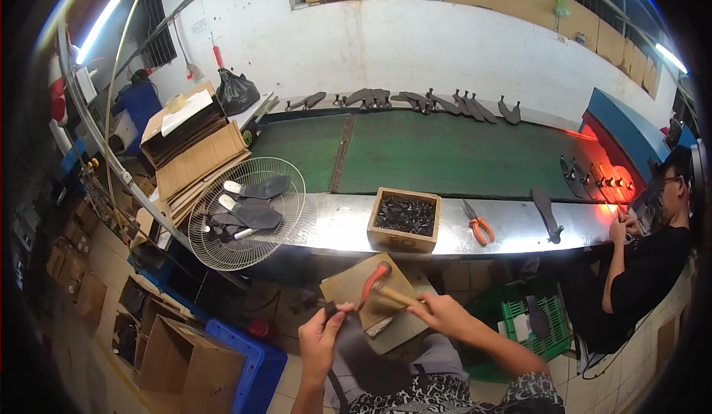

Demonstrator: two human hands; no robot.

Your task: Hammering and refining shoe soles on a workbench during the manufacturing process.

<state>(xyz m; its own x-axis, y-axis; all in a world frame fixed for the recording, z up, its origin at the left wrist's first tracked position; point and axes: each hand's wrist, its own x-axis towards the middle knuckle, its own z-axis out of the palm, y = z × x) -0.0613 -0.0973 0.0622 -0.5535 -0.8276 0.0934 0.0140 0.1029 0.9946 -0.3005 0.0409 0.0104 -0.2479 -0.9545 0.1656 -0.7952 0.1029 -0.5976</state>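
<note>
My left hand (319, 338), fingers closed, grips a dark shoe sole (371, 362) at its upper end, where a small black heel piece shows. The sole hangs down over my lap. In my right hand (445, 316) is a hammer (399, 296), held by its wooden handle. Its red and dark head lies just right of the left fingers, over a tan square board (345, 284) in front of me. Whether the hammer touches the board or the sole, I cannot tell. Beyond the board, a wooden box (404, 245) of small black heel pieces stands on the metal ledge (334, 217).
Orange-handled pliers (480, 230) and another heeled sole (545, 212) lie right of the box. A wire basket (295, 199) with soles is left. Behind runs a green conveyor belt (445, 150). A co-worker (653, 265) sits right, near a green crate (512, 310). A blue crate (259, 377) stands lower left.
</note>
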